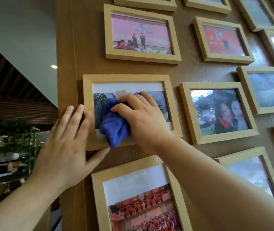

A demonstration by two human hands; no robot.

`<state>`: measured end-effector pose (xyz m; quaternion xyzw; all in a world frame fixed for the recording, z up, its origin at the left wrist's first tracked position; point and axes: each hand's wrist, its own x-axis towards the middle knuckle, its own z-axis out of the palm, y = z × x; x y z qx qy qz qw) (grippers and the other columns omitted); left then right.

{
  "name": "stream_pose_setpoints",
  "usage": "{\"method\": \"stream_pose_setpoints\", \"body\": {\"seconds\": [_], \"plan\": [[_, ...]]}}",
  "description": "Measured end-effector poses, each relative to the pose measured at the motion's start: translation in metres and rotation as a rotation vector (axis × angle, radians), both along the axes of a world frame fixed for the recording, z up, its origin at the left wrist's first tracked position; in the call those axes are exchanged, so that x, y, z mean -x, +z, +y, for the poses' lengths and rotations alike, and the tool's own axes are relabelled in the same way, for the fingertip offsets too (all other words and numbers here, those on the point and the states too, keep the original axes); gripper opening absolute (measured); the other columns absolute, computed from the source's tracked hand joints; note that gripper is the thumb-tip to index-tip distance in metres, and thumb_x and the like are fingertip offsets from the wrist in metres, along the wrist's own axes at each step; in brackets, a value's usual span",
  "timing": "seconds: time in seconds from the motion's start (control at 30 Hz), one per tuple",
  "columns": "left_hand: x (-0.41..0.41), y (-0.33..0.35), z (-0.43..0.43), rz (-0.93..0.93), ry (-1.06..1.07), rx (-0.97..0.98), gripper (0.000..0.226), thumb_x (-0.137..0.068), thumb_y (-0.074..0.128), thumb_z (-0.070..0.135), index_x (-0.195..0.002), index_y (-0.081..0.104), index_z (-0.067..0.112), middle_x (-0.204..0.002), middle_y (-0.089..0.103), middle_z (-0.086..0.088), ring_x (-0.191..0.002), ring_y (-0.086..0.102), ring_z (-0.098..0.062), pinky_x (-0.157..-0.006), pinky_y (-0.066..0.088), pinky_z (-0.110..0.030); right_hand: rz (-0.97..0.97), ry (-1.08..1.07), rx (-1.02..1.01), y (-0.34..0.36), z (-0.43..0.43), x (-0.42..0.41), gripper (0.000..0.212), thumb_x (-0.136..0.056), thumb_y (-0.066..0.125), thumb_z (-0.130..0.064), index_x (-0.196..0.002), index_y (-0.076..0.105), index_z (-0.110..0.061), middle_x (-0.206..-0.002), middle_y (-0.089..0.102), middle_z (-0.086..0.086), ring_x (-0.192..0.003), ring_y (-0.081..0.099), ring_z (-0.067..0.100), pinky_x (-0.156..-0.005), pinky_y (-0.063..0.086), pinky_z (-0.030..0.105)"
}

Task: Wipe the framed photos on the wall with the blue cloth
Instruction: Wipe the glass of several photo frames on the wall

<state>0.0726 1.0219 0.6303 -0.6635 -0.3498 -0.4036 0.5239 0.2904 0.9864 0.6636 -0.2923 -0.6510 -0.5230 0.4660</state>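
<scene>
A light wooden photo frame (126,79) hangs in the middle of the brown wall. My right hand (142,117) presses a bunched blue cloth (114,125) flat against its glass, covering the lower middle of the picture. My left hand (66,145) rests spread on the frame's left and bottom edges, fingers on the wood, thumb under the lower rail. It holds nothing. Much of the photo is hidden by the cloth and my right hand.
Several more wooden framed photos surround it: one above (141,34), one to the right (216,112), one below (138,197), others further right. The wall's left edge (66,64) drops off to a room with plants (11,139) and shelving.
</scene>
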Motion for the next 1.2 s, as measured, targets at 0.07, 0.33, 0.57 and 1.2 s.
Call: {"method": "stream_pose_setpoints", "body": {"seconds": [0.07,0.33,0.57,1.2], "plan": [[-0.001,0.000,0.000,-0.005,0.007,-0.007,0.094,-0.085,0.032,0.074,-0.150,0.023,0.007,-0.158,0.025,-0.020,-0.150,0.010,-0.029,-0.117,0.020,-0.049,0.048,-0.055,0.012,0.004,-0.003,-0.020,0.035,-0.076,0.069,-0.022,-0.110,0.062,-0.017,-0.114,0.062,0.010,-0.105,0.057,0.033,-0.105,0.037,0.054],[-0.001,0.001,0.001,-0.022,0.054,-0.012,0.095,-0.084,0.029,0.075,-0.149,0.022,0.006,-0.157,0.025,-0.021,-0.147,0.016,-0.035,-0.112,0.025,-0.058,0.138,-0.167,-0.036,0.021,-0.025,-0.074,0.038,-0.072,0.067,-0.008,-0.110,0.065,-0.009,-0.110,0.066,0.011,-0.092,0.063,0.035,-0.088,0.048,0.041],[-0.024,-0.024,-0.023,0.047,0.067,0.006,0.092,-0.088,0.027,0.070,-0.148,0.023,0.001,-0.159,0.019,-0.023,-0.148,0.013,-0.035,-0.117,0.014,-0.058,0.051,-0.125,-0.076,-0.004,-0.050,-0.107,0.040,-0.081,0.070,-0.021,-0.116,0.062,-0.005,-0.116,0.062,0.018,-0.100,0.060,0.036,-0.078,0.052,0.049],[-0.194,-0.128,-0.035,0.431,-0.171,0.225,0.080,-0.093,0.033,0.062,-0.148,0.031,0.005,-0.157,0.027,-0.021,-0.146,0.022,-0.036,-0.111,0.028,-0.060,0.232,-0.251,0.191,-0.162,-0.062,-0.227,0.046,-0.069,0.082,-0.013,-0.110,0.064,-0.005,-0.114,0.063,0.016,-0.099,0.061,0.037,-0.081,0.054,0.050]]}}
